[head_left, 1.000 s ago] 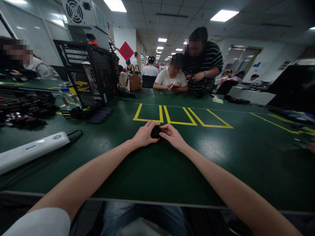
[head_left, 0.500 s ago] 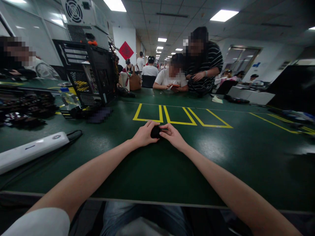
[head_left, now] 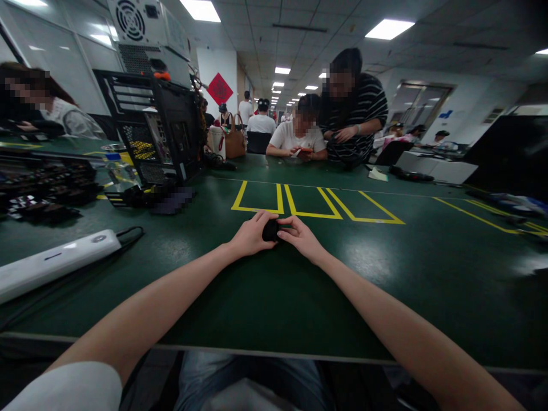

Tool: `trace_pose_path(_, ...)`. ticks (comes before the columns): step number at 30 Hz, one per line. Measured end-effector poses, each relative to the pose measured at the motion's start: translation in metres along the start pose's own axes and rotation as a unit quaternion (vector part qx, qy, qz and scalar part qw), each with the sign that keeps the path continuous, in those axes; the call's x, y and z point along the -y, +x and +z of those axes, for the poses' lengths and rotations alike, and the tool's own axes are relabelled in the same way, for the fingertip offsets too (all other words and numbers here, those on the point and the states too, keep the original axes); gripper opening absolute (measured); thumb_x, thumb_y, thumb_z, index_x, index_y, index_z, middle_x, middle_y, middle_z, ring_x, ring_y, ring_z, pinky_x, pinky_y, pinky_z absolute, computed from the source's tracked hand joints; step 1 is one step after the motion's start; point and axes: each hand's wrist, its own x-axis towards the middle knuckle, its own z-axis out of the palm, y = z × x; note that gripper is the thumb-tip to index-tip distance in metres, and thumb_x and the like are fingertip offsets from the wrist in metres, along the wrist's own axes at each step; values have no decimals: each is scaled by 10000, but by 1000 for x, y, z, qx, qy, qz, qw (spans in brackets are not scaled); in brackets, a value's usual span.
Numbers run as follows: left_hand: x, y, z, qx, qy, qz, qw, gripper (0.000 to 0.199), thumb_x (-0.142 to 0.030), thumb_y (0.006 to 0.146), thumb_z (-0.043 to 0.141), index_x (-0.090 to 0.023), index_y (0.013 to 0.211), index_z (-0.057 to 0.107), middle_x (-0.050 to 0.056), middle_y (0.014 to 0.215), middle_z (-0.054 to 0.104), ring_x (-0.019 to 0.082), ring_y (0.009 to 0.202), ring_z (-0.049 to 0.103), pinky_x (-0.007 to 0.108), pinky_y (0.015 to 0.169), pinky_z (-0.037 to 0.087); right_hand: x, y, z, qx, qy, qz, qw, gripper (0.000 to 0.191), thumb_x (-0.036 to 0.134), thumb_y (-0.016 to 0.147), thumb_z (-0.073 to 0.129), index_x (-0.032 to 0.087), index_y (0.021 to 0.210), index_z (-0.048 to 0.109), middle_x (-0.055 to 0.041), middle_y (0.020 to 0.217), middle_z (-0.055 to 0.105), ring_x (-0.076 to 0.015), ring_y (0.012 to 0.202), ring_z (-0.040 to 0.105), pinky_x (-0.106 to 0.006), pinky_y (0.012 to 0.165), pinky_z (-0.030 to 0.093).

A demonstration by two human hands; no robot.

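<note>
A small black rounded object (head_left: 270,230) is between my two hands, just below the yellow tape rectangles; its exact kind does not show. My left hand (head_left: 252,235) wraps round its left side, thumb below and fingers above. From the right, the thumb and fingers of my right hand (head_left: 301,237) close on its edge in a pinch. Part of the object is hidden behind my fingers. Both forearms reach in from the front edge of the green table (head_left: 274,308).
A white elongated device (head_left: 60,264) with a dark cable lies at left. Behind it stand a plastic bottle (head_left: 122,171), dark parts (head_left: 47,182) and an open black computer case (head_left: 158,125). Yellow tape (head_left: 308,214) marks the table. Two people (head_left: 297,134) are across it.
My hands and the black object stay in the same place. Across the table, the people have barely moved.
</note>
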Motion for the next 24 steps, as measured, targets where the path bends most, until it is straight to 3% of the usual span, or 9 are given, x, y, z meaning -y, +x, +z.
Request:
trace_pose_path(3,0,0,0,0,-2,-2,1000,564,-277,622,639,-230,1119,376,43,1081,446,213,988,485,362,782,452,1,1,0,-1,-3,-9,1000,195,231,722,559,217,908,502,-7,986,539,-159,957,546,-366,866,447)
trace_pose_path(9,0,-1,-1,2,-1,2,1000,559,-274,627,636,-227,1116,370,42,1078,447,206,972,494,348,754,466,1,1,-3,1,-27,27,999,333,241,722,557,239,1046,479,-26,1108,499,-181,1036,501,-409,909,403)
trace_pose_path(19,0,0,1,-8,13,3,1000,569,-271,616,639,-225,1114,368,39,1069,450,214,987,488,352,768,460,-3,2,1,2,2,0,1000,214,240,711,573,216,906,489,-16,988,529,-170,972,539,-370,855,447)
trace_pose_path(24,-1,0,-1,-8,11,7,1000,551,-263,622,635,-226,1106,373,33,1062,455,207,978,492,342,767,461,3,0,-1,4,-37,19,999,316,241,726,553,224,1032,476,-35,1110,492,-176,1032,502,-394,919,398)
